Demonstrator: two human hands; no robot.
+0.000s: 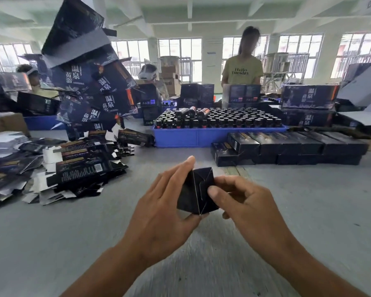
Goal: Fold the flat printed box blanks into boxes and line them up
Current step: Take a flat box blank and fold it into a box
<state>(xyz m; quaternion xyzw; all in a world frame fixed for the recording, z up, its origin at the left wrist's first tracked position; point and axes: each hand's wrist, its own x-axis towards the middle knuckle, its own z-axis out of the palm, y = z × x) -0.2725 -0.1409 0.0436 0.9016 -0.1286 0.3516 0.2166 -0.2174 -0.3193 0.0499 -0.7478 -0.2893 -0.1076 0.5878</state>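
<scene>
Holding a dark box (196, 190) above the grey surface (308, 211), the left hand (159, 211) cradles its side with long fingers while the right hand (244, 200) has a curled grip, thumb pressing the end flaps. Beyond, a blue tray (201, 136) holds dark capped bottles (223, 120). Finished boxes (298, 146) sit lined up at right; flat blanks (62, 168) lie heaped at left.
</scene>
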